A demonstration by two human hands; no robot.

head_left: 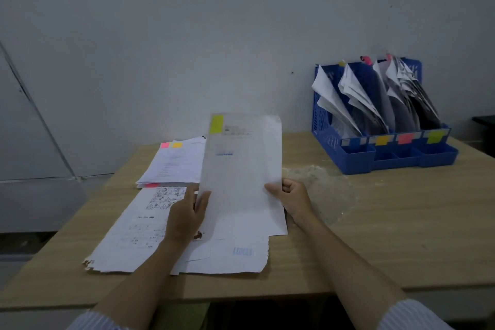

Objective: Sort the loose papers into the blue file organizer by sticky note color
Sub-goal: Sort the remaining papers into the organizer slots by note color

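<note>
Both hands are holding one sheet (241, 169) up off the surface (375, 236), left hand (187, 211) pinching its lower left edge and right hand (292, 195) gripping the lower right edge. The sheet has a yellow-green note (217, 124) at its top left corner. The organizer (383, 118) sits at the far right by the wall, well apart from the hands, with colour tags along its front: a yellow tag (383, 140), a pink tag (405, 138) and a yellow-green tag (436, 136) on the rightmost slot. So it probably goes in that last slot. The main risk is mixing up yellow and yellow-green, since the light is dim and the two look close. The slots are also already stuffed with leaning papers, so the sheet could snag, crumple or slide into the neighbour slot. More papers wait on the surface: a stack (174, 166) with pink and yellow notes, and loose pages (150, 236) under the hands.
</note>
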